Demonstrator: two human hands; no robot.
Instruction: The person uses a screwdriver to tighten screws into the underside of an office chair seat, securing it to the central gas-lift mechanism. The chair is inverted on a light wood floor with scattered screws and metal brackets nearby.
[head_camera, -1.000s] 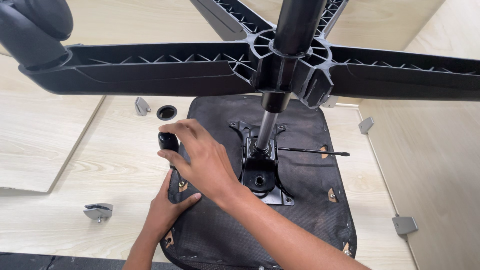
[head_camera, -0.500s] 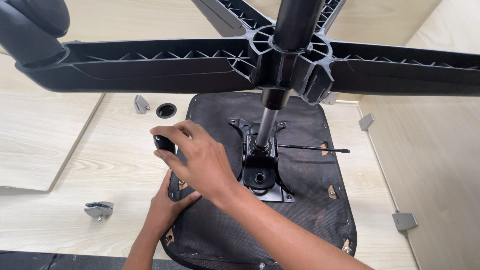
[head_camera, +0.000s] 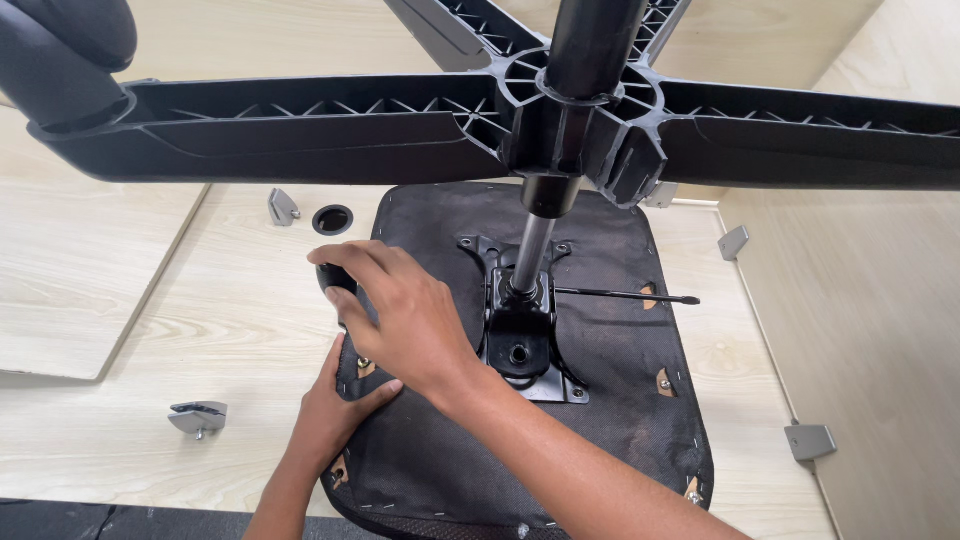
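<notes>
Since the earlier frames the right hand (head_camera: 410, 315) has drifted slightly toward 9 o'clock with the black handle (head_camera: 335, 279), little else changed. Black rounded handle sits at the 9 o'clock edge of the upturned chair seat (head_camera: 610, 420), just over the seat's rim; only its dark end shows past the fingers. Right hand curled over it from 3 o'clock, fingers wrapped round the handle, gripping it. Left hand (head_camera: 335, 405) lies below, at 6 o'clock of the right hand, palm flat and fingers spread narrow against the seat's black fabric underside, thumb touching the right wrist area; holds nothing that can be seen. Seat lies underside up on a pale wood tabletop (head_camera: 150, 330). At seat centre a black metal mechanism plate (head_camera: 525, 345) is bolted on, a chromed gas cylinder (head_camera: 530, 250) rising from it toward the camera into the black five-star base (head_camera: 400, 125). Thin black lever rod (head_camera: 625, 295) runs from the plate toward 3 o'clock. Caster wheel (head_camera: 60, 45) at 10 o'clock on a base arm. On the tabletop: round black grommet hole (head_camera: 332, 219) at 11 o'clock of the handle, grey metal brackets (head_camera: 197, 416) near 8 o'clock and others along the desk edges
</notes>
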